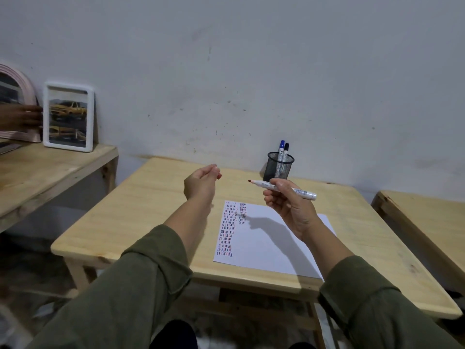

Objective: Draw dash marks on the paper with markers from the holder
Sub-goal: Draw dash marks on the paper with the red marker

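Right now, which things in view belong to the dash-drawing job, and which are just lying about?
Belong to the job:
- red marker, uncapped, in the right hand
- its red cap, in the left hand
- paper with dash marks
- mesh holder with blue marker and black marker

Lying about:
- white photo frame
- pink frame

Table (pixel 141 217): pale unfinished-looking wood, smooth top, faint grain, a few knots at the edges; side shelf (pixel 50 170) and right-hand bench (pixel 422 222) same light wood; paper sheet (pixel 266 248): matt white, flat, no sheen; pen holder (pixel 279 167): black wire mesh, looks metal, see-through; red marker (pixel 281 190): white plastic barrel, slightly glossy, printed label; blue marker (pixel 281 146) and black marker (pixel 286 148): plastic caps, mild shine; picture frame (pixel 68 118): glossy white plastic, reflective pane; sleeves (pixel 141 280): olive cloth, matt, soft folds; wall (pixel 251 71): matt painted plaster, scuffed, speckled.
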Motion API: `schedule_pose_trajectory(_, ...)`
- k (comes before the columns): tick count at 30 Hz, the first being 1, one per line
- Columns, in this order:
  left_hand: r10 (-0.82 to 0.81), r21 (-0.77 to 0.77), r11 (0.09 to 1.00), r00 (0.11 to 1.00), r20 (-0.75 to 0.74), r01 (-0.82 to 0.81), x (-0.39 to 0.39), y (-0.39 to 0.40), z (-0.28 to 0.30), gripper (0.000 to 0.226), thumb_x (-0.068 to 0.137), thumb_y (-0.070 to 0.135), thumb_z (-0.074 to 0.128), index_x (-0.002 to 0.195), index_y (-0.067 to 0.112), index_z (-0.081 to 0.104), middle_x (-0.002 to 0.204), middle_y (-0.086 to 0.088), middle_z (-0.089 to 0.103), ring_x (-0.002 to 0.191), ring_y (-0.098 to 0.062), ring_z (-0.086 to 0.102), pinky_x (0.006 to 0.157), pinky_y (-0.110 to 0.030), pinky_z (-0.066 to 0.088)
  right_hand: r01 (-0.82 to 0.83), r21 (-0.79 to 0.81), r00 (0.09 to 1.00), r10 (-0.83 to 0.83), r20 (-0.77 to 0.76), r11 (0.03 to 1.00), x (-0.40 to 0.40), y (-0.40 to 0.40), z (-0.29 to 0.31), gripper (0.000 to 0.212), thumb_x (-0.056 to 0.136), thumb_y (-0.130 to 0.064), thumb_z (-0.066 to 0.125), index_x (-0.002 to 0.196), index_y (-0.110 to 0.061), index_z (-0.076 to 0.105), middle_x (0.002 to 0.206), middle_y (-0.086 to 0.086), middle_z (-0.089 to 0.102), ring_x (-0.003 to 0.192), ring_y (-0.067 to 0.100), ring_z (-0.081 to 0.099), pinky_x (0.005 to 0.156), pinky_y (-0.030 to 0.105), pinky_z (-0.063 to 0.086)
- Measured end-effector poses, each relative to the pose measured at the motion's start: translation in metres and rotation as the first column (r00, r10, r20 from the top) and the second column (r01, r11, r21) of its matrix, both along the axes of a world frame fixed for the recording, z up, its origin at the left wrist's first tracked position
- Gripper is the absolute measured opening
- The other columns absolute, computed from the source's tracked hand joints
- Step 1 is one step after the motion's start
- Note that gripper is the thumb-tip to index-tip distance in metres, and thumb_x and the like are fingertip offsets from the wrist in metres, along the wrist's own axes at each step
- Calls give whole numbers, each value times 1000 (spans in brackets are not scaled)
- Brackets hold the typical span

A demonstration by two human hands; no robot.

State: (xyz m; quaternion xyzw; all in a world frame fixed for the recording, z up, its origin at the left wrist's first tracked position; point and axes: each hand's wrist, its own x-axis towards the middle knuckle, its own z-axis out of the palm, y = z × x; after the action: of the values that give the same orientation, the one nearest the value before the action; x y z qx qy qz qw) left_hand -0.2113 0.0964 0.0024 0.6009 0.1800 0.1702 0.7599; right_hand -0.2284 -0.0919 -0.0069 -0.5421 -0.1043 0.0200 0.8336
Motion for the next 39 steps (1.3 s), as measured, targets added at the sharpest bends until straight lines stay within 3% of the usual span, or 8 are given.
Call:
schedule_pose_trajectory(3,-21,214,976,998,-58,32,-11,6,-26,13,83,21,67,95,21,71,86,3,71,78,-6,63,40,-5,43,-11,-45,998,8,-66,999,0,-2,-11,14,93,-8,51,100,-10,63,69,9,67,57,13,63,63,22,55)
schedule_pose_trajectory(5,-32,295,954,996,-89,57,-15,8,-47,5,77,23,72,81,26,71,83,4,74,72,-9,69,60,-18,58,-7,-90,995,-2,-100,996,-1,-1,-19,11,90,-6,55,95,-10,64,69,9,65,56,13,61,61,21,53)
schedule_pose_trajectory(8,-34,526,843,985,-167,118,-16,8,-72,11,76,29,71,68,33,65,68,16,69,70,-8,71,90,-38,52,23,-170,992,-43,-117,985,-3,0,-30,11,87,-3,59,80,-12,62,59,3,59,53,12,53,55,19,46)
schedule_pose_trajectory(12,-5,703,697,981,-193,142,-21,5,-77,11,82,34,64,91,30,70,93,11,75,95,-11,65,91,-30,34,80,-235,984,-114,-134,969,-2,0,-41,12,87,-6,60,76,-12,60,50,-1,54,47,11,45,47,17,40)
schedule_pose_trajectory(18,-33,753,632,977,-211,184,-21,9,-81,30,82,37,65,111,28,65,107,9,73,109,-14,61,93,-32,29,85,-158,966,-120,-228,984,-6,8,-49,5,86,-2,61,89,-4,64,59,9,58,44,11,53,43,17,46)
schedule_pose_trajectory(24,-106,786,544,953,-283,294,-18,19,-88,69,73,48,71,133,21,50,131,3,61,128,-18,49,106,-36,29,154,-439,968,-223,-111,885,5,5,-54,7,82,-7,66,78,-11,71,67,7,61,60,12,54,55,16,44)
schedule_pose_trajectory(31,-103,818,500,958,-269,284,-20,20,-88,53,73,45,73,117,16,66,135,-2,59,132,-20,44,109,-35,29,163,-428,971,-220,-88,889,4,6,-63,4,82,-5,66,80,-7,70,61,5,62,52,7,57,49,15,46)
schedule_pose_trajectory(39,-90,825,480,953,-290,297,-18,20,-89,67,74,48,71,130,13,57,141,-3,52,135,-21,39,109,-33,27,133,-346,979,-177,-98,929,-3,12,-59,5,82,1,64,78,-1,65,51,2,57,44,6,52,45,13,42)
